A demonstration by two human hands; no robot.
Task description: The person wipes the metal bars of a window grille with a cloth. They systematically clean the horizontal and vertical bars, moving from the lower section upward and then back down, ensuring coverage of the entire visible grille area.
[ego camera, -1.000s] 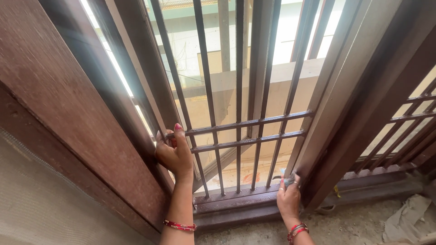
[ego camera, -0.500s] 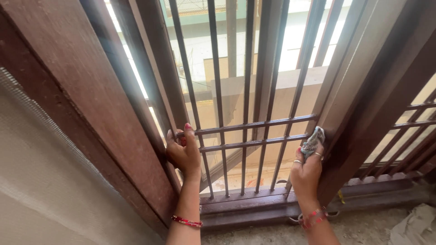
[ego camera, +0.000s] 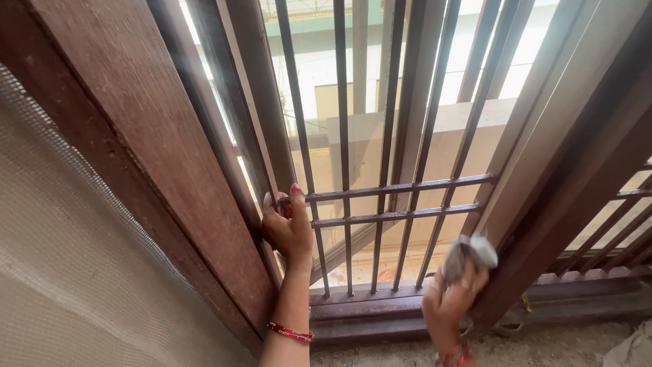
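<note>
Left hand (ego camera: 288, 231) clamped round the upper flat crossbar (ego camera: 401, 187) of a brown-painted metal grille (ego camera: 380, 136), thumb up, beside the grained wooden frame (ego camera: 142, 156). Right hand (ego camera: 451, 302), blurred, closed on a crumpled grey cloth (ego camera: 472, 250) pressed against the smooth brown post (ego camera: 543, 197) at its right. Thin bars run vertically between the hands. Red bangle (ego camera: 291, 332) on the left wrist.

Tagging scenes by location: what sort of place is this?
Likely a home window or balcony opening on an upper floor. A brown metal grille sits in a wooden frame, with neighbouring buildings outside. The left hand grips a bar; the right hand holds a cloth.
</note>
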